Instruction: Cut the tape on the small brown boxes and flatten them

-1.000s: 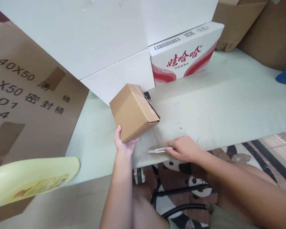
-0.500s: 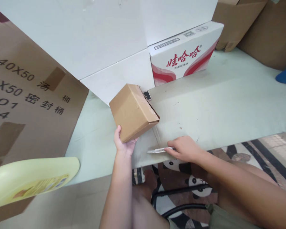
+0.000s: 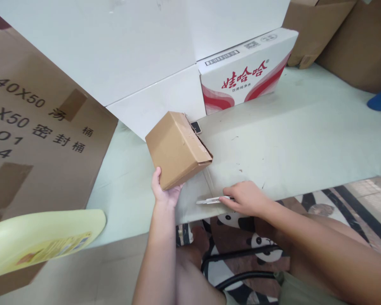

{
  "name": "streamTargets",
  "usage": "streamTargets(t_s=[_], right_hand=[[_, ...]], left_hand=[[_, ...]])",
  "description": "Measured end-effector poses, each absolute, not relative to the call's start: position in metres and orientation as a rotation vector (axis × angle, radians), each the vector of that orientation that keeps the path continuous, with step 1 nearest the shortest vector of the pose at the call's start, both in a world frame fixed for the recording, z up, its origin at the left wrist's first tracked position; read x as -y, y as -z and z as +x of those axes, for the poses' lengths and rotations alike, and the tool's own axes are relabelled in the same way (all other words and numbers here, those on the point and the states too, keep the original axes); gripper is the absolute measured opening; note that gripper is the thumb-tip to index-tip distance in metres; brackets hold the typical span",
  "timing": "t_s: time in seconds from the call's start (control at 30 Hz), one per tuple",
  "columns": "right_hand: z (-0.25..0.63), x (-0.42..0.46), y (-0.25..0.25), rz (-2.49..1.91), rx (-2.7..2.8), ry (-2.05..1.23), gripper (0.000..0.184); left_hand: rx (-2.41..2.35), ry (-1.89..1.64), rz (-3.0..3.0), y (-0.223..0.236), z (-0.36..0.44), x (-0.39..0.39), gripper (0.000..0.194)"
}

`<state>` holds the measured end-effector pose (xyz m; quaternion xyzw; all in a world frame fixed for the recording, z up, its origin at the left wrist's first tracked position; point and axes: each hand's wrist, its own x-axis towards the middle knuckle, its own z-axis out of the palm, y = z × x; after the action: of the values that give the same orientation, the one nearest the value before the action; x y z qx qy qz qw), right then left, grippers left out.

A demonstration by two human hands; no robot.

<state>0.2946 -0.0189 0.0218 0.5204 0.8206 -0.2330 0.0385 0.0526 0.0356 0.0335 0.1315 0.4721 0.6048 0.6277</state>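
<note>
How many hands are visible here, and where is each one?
2. The left hand grips the small brown box at its near corner; the right hand holds the slim cutter near the front edge of the pale table.

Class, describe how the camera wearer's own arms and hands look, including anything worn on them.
The left hand and right hand are both ungloved. Both forearms are bare as far as the picture shows them, with no sleeve, watch or bracelet in view. No ring shows on the visible fingers; some fingers are hidden. No markings can be made out.
</note>
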Motion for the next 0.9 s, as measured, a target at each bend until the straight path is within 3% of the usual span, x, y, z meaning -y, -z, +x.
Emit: streamTargets(t_s=[0.9], right_hand=[[0.2965,0.0200,-0.0214,1.577,-2.530,0.710,0.046]], left_hand=[[-1.072,-1.390,0.302,-0.0346,0.0540,-0.0358,0.041]])
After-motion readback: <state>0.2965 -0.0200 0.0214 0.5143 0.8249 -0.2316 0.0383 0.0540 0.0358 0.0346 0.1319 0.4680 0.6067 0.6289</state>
